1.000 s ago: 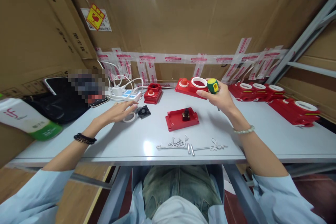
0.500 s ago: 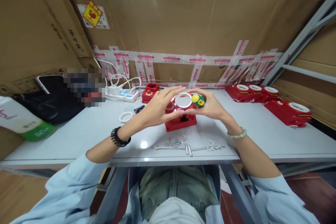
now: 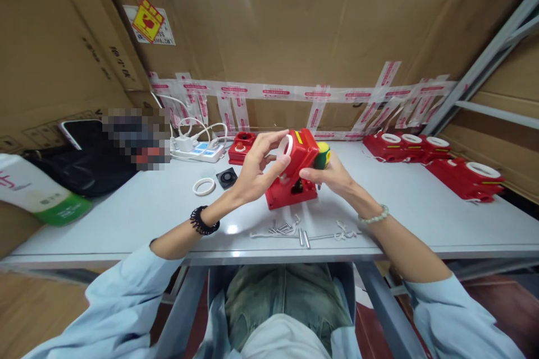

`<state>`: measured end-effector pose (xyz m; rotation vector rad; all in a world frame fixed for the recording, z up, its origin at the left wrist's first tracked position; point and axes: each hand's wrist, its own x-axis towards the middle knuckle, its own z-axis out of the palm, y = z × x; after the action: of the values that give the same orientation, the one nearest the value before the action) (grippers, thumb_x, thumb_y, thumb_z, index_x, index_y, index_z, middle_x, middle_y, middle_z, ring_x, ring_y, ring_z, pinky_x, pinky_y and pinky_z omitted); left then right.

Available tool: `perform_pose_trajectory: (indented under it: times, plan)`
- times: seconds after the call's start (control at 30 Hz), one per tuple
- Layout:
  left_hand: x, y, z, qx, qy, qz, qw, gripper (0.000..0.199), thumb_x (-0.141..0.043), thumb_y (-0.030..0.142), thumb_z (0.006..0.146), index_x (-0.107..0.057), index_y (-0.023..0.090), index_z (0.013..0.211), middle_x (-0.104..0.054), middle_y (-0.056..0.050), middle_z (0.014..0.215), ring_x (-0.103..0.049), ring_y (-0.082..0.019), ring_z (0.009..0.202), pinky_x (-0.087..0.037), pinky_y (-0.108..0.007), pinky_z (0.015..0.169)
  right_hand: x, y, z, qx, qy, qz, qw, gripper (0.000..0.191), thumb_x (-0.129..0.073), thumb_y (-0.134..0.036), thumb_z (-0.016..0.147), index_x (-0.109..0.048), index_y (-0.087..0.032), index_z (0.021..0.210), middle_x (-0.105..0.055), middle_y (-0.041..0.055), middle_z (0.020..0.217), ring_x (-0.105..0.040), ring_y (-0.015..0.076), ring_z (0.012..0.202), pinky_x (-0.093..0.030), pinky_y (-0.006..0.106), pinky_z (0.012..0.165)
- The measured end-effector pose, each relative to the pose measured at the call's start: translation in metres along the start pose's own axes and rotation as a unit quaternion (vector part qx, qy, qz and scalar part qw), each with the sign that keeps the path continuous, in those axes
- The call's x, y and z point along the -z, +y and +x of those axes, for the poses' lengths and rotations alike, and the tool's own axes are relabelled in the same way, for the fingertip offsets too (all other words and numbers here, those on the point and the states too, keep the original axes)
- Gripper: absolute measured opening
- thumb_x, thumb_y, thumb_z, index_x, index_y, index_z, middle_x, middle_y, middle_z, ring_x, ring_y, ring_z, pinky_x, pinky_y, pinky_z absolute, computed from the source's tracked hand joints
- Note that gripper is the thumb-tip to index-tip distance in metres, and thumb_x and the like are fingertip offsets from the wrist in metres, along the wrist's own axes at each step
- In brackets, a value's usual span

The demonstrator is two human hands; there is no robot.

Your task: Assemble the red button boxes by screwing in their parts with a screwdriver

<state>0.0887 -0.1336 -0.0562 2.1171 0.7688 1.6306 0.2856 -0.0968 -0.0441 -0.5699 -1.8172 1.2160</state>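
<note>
We find the red housing [image 3: 306, 147] held up above the middle of the table [image 3: 379, 235], tilted on its side, its white ring [image 3: 285, 147] facing the left edge and its yellow label upward. Our left hand [image 3: 257, 171] pinches the ring end between thumb and fingers. Our right hand [image 3: 332, 175] is closed around a green-and-yellow screwdriver [image 3: 323, 155], with the thumb pressed to the housing; its other fingers are largely hidden, as is most of the shaft. Below, a red base [image 3: 288, 197] lies on the table, partly covered, and the black part on it is hard to make out. We cannot tell whether housing and base touch.

Toward the near edge lie small screws [image 3: 284, 228] and two metal pins [image 3: 304, 238]. Left of the base are a loose white ring [image 3: 204, 193] and a black square part [image 3: 227, 178]. Red units [image 3: 406, 148] stand toward the far right corner; a carton [image 3: 46, 188] at the left is cut off.

Half a second ago the housing's ring faced us; now it is turned sideways, and the black square part shows fully.
</note>
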Motion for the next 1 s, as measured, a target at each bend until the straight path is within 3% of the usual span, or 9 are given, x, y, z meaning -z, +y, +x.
perform_pose_trajectory:
  times: [0.13,0.3,0.5,0.63,0.87,0.93,1.0]
  plan:
    - [-0.004,-0.002,-0.002,-0.034,0.004,0.045,0.998,0.042,-0.054,0.047,0.096,-0.050,0.024,0.131,-0.053,-0.011,0.123,-0.055,-0.023,0.111,-0.052,-0.034,0.081,-0.008,0.002,-0.001,0.026,0.001,0.001,1.000,0.051,-0.086,-0.052,0.055,-0.061,-0.021,0.087,-0.060,-0.0016,0.073,-0.053,0.0123,0.063,-0.045,0.026,0.055]
    - [-0.003,-0.002,-0.001,-0.079,0.015,0.131,0.988,0.042,-0.040,0.055,0.099,-0.048,0.020,0.121,-0.052,-0.008,0.101,-0.052,-0.019,0.087,-0.046,-0.035,0.074,-0.011,0.002,-0.005,0.037,0.014,-0.023,0.999,0.048,-0.083,-0.054,0.059,-0.065,-0.020,0.088,-0.059,-0.0015,0.072,-0.052,0.0111,0.061,-0.047,0.026,0.057]
    - [-0.004,0.002,-0.001,-0.077,0.009,0.095,0.992,0.043,-0.037,0.056,0.099,-0.046,0.021,0.121,-0.050,-0.008,0.104,-0.053,-0.020,0.089,-0.047,-0.039,0.079,-0.014,-0.007,-0.011,0.090,0.038,-0.070,0.993,0.040,-0.085,-0.044,0.061,-0.069,-0.020,0.090,-0.057,-0.0036,0.068,-0.045,0.0089,0.057,-0.044,0.024,0.055]
    - [-0.005,0.005,-0.003,-0.078,0.000,0.065,0.995,0.042,-0.038,0.056,0.099,-0.044,0.023,0.124,-0.048,-0.009,0.108,-0.054,-0.020,0.090,-0.049,-0.039,0.079,-0.016,-0.015,-0.015,0.122,0.070,-0.138,0.980,0.045,-0.084,-0.048,0.061,-0.069,-0.022,0.094,-0.059,-0.0022,0.070,-0.049,0.0116,0.060,-0.047,0.027,0.058]
    - [-0.006,0.006,-0.007,-0.063,0.001,0.034,0.997,0.047,-0.036,0.063,0.097,-0.045,0.025,0.123,-0.051,-0.008,0.107,-0.056,-0.021,0.092,-0.050,-0.040,0.081,-0.010,-0.012,-0.020,0.164,0.092,-0.278,0.942,0.078,-0.084,-0.053,0.056,-0.062,-0.021,0.124,-0.057,-0.0027,0.063,-0.049,0.0148,0.055,-0.043,0.030,0.053]
    - [-0.006,0.005,-0.007,-0.025,-0.009,0.012,1.000,0.046,-0.034,0.063,0.098,-0.047,0.024,0.120,-0.055,-0.008,0.106,-0.057,-0.021,0.094,-0.051,-0.039,0.081,-0.003,-0.010,-0.019,0.201,0.084,-0.341,0.914,0.080,-0.081,-0.052,0.063,-0.058,-0.021,0.133,-0.055,-0.0042,0.059,-0.047,0.0134,0.051,-0.041,0.029,0.052]
    - [-0.004,0.001,-0.006,0.030,-0.035,-0.008,0.999,0.046,-0.028,0.061,0.100,-0.052,0.024,0.113,-0.060,-0.007,0.099,-0.060,-0.021,0.091,-0.052,-0.038,0.075,0.002,-0.008,-0.018,0.247,0.077,-0.418,0.871,0.068,-0.074,-0.047,0.074,-0.058,-0.023,0.135,-0.055,-0.0044,0.057,-0.047,0.0125,0.049,-0.038,0.028,0.052]
